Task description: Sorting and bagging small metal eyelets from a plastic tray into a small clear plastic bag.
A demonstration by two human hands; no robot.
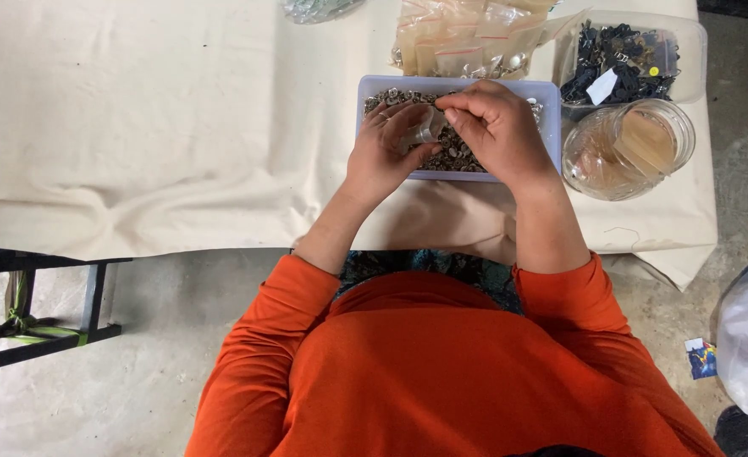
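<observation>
We have our left hand (386, 152) cupped around a small clear plastic bag (425, 127), fingers curled to keep its mouth open, while our right hand (494, 127) pinches closed at the bag's lip, apparently feeding in a small piece; what sits between those fingertips is too small to tell. Both hands work directly over the pale blue tray (547, 118) of small metal fasteners (458, 156), which looks well stocked, so by our judgement much sorting remains. At twelve o'clock from the tray lies a heap of filled clear packets (467, 38), suggesting a good share is bagged already. At two o'clock sits a clear tub of black clips (619, 55), and at three o'clock a clear round jar (628, 148). All rest on the cloth-covered bench (154, 118).
</observation>
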